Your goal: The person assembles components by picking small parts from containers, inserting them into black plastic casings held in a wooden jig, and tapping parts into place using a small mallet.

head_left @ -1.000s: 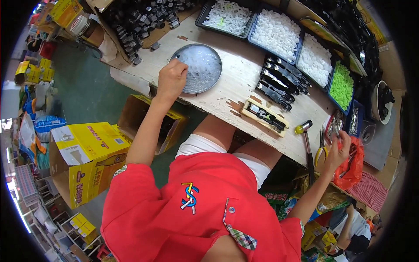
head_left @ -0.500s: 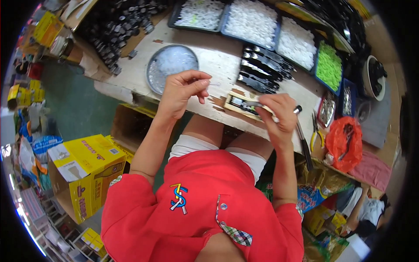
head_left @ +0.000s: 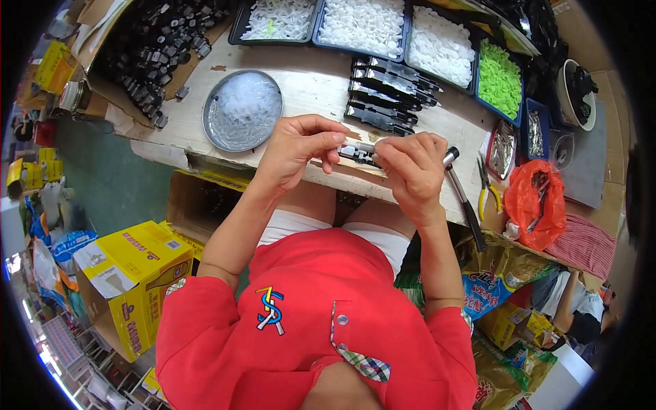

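Note:
My left hand (head_left: pixel 295 152) is closed in a pinch on a small clear piece (head_left: pixel 341 145), largely hidden by the fingertips. My right hand (head_left: pixel 414 169) grips a short silver rod-like tool (head_left: pixel 364 146), whose tip meets or nearly meets the fingers of my left hand. Beneath both hands, at the table's near edge, lies a pale block holding a black part (head_left: pixel 361 158), partly covered by my hands. Just right of my right hand is a hammer (head_left: pixel 467 212) with a black handle. Several glossy black parts (head_left: pixel 383 102) are lined up beyond the hands.
A round metal dish (head_left: pixel 212 126) of clear pieces stands left. Behind are trays of white pieces (head_left: pixel 362 27) and a tray of green pieces (head_left: pixel 499 82). Pliers (head_left: pixel 488 191) and a red bag (head_left: pixel 536 212) lie right. A yellow carton (head_left: pixel 150 287) stands lower left.
My left hand has moved right with the small clear piece, toward the silver tool. My right hand has shifted slightly, and the two hands are now close together over the block.

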